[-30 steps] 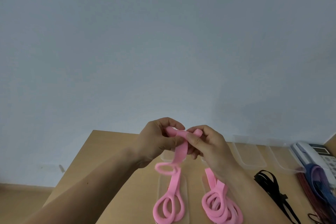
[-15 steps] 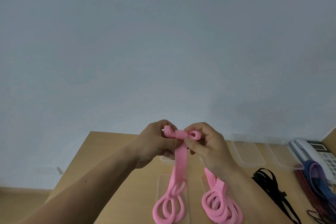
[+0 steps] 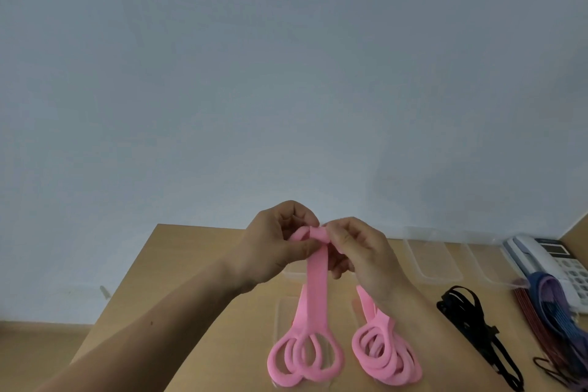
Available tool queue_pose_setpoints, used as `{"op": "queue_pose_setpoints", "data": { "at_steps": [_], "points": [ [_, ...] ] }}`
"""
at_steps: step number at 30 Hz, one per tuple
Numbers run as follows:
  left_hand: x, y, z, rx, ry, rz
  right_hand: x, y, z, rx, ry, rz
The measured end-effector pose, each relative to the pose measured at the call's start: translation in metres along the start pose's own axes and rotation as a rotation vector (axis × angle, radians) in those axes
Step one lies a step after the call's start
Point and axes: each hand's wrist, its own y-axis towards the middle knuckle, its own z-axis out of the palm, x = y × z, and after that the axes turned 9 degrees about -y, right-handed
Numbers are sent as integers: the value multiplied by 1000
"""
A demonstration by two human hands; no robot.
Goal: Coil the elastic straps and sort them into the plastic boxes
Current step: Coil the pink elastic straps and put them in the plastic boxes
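Your left hand (image 3: pixel 273 248) and right hand (image 3: pixel 359 251) both pinch the top of the pink elastic strap (image 3: pixel 315 283) with curled fingers (image 3: pixel 342 237), raised over the surface (image 3: pixel 197 264), well left of the telephone (image 3: pixel 541 261). Best to keep each turn flat and feed the slack up slowly. Left of the telephone lie two pink loop heaps (image 3: pixel 385 356). One black strap (image 3: pixel 464 305) lies nearer it, and two clear plastic boxes (image 3: pixel 432 256) sit just beside it. The red and blue straps (image 3: pixel 547 305) before it can't be counted.

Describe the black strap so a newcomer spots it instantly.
On the light wooden table, find the white desk telephone at the right edge. Next to it lies a bundle of red, blue and purple elastic cords; the thin black elastic strap lies just left of those. It is the only black one, narrower than the wide pink elastic bands nearer the middle.
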Motion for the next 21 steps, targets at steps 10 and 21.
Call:
{"op": "queue_pose_setpoints", "data": {
  "at_steps": [10,21],
  "points": [
    [3,-1,3,22,40,-122,-6,0,-5,-60,-79,-59],
    [-2,1,-2,16,-86,-148,-5,0,-2,21,-19,-62]
  ]
}}
